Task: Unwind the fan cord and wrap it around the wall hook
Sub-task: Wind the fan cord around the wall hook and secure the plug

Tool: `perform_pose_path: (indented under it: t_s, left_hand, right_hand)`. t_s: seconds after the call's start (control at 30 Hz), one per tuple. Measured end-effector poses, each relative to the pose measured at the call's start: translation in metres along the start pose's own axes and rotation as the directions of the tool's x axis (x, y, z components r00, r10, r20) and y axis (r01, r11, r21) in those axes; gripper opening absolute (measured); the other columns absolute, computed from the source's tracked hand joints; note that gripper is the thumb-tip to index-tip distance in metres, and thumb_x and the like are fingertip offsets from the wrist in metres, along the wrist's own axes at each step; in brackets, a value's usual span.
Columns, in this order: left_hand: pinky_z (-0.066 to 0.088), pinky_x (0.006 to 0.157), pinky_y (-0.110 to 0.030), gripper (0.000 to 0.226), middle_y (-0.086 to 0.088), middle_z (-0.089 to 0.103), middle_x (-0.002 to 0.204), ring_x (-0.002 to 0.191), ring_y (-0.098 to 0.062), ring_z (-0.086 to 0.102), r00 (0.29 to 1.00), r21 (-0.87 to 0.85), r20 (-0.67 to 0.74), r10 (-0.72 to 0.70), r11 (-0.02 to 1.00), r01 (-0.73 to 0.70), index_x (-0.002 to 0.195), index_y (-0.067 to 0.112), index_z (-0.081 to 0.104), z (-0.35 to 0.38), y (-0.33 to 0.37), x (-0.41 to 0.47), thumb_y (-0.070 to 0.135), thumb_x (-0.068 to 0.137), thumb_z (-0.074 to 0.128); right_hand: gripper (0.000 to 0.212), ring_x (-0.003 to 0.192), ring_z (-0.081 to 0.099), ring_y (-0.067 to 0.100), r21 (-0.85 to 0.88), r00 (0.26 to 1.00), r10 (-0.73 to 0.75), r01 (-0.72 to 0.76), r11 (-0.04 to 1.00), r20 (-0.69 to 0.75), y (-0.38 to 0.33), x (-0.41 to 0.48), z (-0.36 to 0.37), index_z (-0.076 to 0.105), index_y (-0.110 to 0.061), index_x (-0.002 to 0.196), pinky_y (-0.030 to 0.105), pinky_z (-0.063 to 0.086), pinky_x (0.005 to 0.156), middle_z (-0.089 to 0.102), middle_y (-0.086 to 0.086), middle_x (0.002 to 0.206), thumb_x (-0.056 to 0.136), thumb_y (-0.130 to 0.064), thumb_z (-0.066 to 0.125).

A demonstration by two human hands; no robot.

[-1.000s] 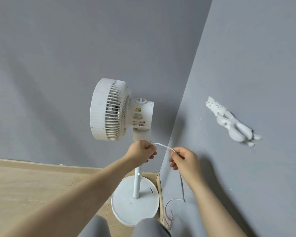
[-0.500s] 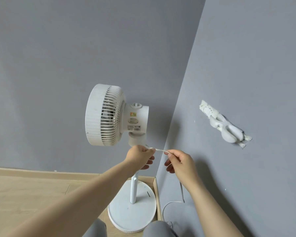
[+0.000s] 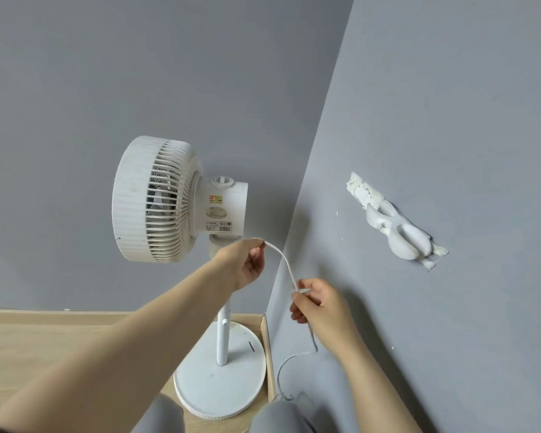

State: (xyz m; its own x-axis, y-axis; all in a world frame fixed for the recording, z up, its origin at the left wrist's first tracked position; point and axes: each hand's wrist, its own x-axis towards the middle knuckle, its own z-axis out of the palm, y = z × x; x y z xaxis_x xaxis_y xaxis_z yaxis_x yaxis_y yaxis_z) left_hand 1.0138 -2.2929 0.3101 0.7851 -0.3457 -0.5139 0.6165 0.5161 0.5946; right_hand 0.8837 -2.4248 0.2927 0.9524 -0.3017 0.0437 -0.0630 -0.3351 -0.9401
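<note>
A white pedestal fan (image 3: pixel 181 201) stands in the room's corner, its head turned left. Its thin white cord (image 3: pixel 283 259) arcs between my two hands. My left hand (image 3: pixel 242 264) pinches the cord just below the fan's neck. My right hand (image 3: pixel 320 303) grips the cord lower and to the right, close to the right wall. Below that hand the cord hangs down and loops (image 3: pixel 286 365) near the floor. A white wall hook (image 3: pixel 398 231) is stuck on the right wall, up and to the right of my right hand, with nothing on it.
The fan's round base (image 3: pixel 200 392) sits on the wood floor beside the skirting board (image 3: pixel 267 348). Grey walls meet in a corner right behind the fan. My knees in grey trousers (image 3: pixel 281 417) show at the bottom edge.
The cord between my hands has gone from taut and short to a longer slack arc. My right hand has dropped lower and away from the left.
</note>
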Motion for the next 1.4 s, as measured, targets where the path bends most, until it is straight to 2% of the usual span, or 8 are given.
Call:
perform_pose_path:
  t_s: [0.17, 0.23, 0.3, 0.37, 0.47, 0.57, 1.0, 1.4]
  left_hand:
    - [0.049, 0.043, -0.015, 0.013, -0.003, 0.062, 0.05, 0.044, -0.007, 0.052, 0.997, -0.003, -0.038, 0.07, 0.998, -0.07, 0.077, 0.004, 0.058, 0.0, 0.014, -0.008, 0.005, 0.089, 0.063]
    - [0.051, 0.048, -0.019, 0.014, -0.005, 0.064, 0.062, 0.05, -0.012, 0.054, 0.978, 0.338, -0.022, 0.209, 0.922, -0.19, 0.079, 0.004, 0.062, 0.002, 0.009, -0.017, 0.014, 0.088, 0.066]
    - [0.049, 0.06, -0.025, 0.023, -0.003, 0.064, 0.075, 0.062, -0.017, 0.056, 0.856, 0.835, 0.148, 0.495, 0.401, -0.377, 0.085, 0.007, 0.066, 0.004, 0.001, -0.025, 0.029, 0.085, 0.069]
    - [0.046, 0.066, -0.025, 0.023, 0.001, 0.063, 0.086, 0.075, -0.017, 0.06, 0.674, 0.867, 0.387, 0.629, 0.001, -0.499, 0.09, 0.013, 0.065, 0.009, -0.003, -0.041, 0.033, 0.082, 0.072]
    - [0.045, 0.065, -0.014, 0.017, 0.003, 0.059, 0.096, 0.077, -0.013, 0.062, 0.477, 0.683, 0.648, 0.594, -0.175, -0.709, 0.095, 0.016, 0.067, 0.017, -0.002, -0.06, 0.021, 0.081, 0.074]
    - [0.048, 0.07, -0.021, 0.009, 0.002, 0.067, 0.09, 0.077, -0.013, 0.062, 0.4, 0.572, 0.775, 0.489, -0.276, -0.773, 0.091, 0.016, 0.075, 0.019, 0.001, -0.069, 0.017, 0.084, 0.07]
    - [0.026, 0.051, -0.026, 0.017, -0.003, 0.042, 0.05, 0.044, -0.012, 0.027, 0.53, 0.668, 0.529, 0.663, 0.061, -0.742, 0.075, 0.021, 0.075, 0.046, 0.008, -0.06, 0.031, 0.087, 0.067]
    - [0.042, 0.061, -0.004, 0.011, 0.013, 0.071, 0.074, 0.065, 0.007, 0.062, 0.595, 0.604, 0.512, 0.62, 0.233, -0.762, 0.086, 0.017, 0.077, 0.084, 0.001, -0.037, 0.025, 0.078, 0.078]
  right_hand:
    - [0.014, 0.052, 0.047, 0.01, -0.116, 0.996, -0.058, 0.05, 0.992, -0.065, 0.002, -0.028, -0.022, 0.064, -0.017, 0.076, 0.019, 0.039, 0.054, 0.052, -0.007, 0.05, 0.09, -0.018, 0.062]
    - [0.013, 0.052, 0.04, 0.011, -0.144, 0.978, -0.171, 0.153, 0.978, -0.122, -0.01, -0.035, -0.028, 0.064, -0.02, 0.078, 0.022, 0.035, 0.052, 0.048, -0.006, 0.053, 0.091, -0.02, 0.062]
    - [0.012, 0.05, 0.036, 0.009, -0.215, 0.946, -0.284, 0.248, 0.945, -0.158, -0.025, -0.038, -0.033, 0.064, -0.023, 0.081, 0.022, 0.033, 0.05, 0.047, -0.005, 0.055, 0.092, -0.023, 0.061]
    - [0.01, 0.05, 0.037, 0.007, -0.254, 0.925, -0.342, 0.295, 0.921, -0.166, -0.039, -0.038, -0.037, 0.065, -0.023, 0.083, 0.02, 0.034, 0.05, 0.05, -0.008, 0.056, 0.092, -0.025, 0.06]
    - [0.01, 0.049, 0.037, 0.007, -0.264, 0.913, -0.363, 0.31, 0.914, -0.187, -0.052, -0.038, -0.036, 0.067, -0.022, 0.085, 0.02, 0.034, 0.05, 0.05, -0.011, 0.055, 0.092, -0.026, 0.061]
    - [0.008, 0.048, 0.037, 0.007, -0.25, 0.901, -0.373, 0.316, 0.915, -0.223, -0.062, -0.04, -0.033, 0.068, -0.022, 0.086, 0.022, 0.034, 0.049, 0.051, -0.009, 0.055, 0.091, -0.023, 0.062]
    - [0.023, 0.068, 0.065, 0.01, -0.016, 0.929, -0.257, 0.262, 0.965, -0.265, -0.076, -0.067, -0.059, 0.066, -0.032, 0.094, 0.023, 0.051, 0.074, 0.069, -0.005, 0.074, 0.09, -0.009, 0.061]
    - [0.015, 0.056, 0.066, 0.008, -0.23, 0.738, -0.436, 0.371, 0.9, -0.515, -0.119, -0.048, -0.068, 0.069, -0.021, 0.09, 0.042, 0.057, 0.071, 0.073, -0.008, 0.079, 0.089, -0.007, 0.062]
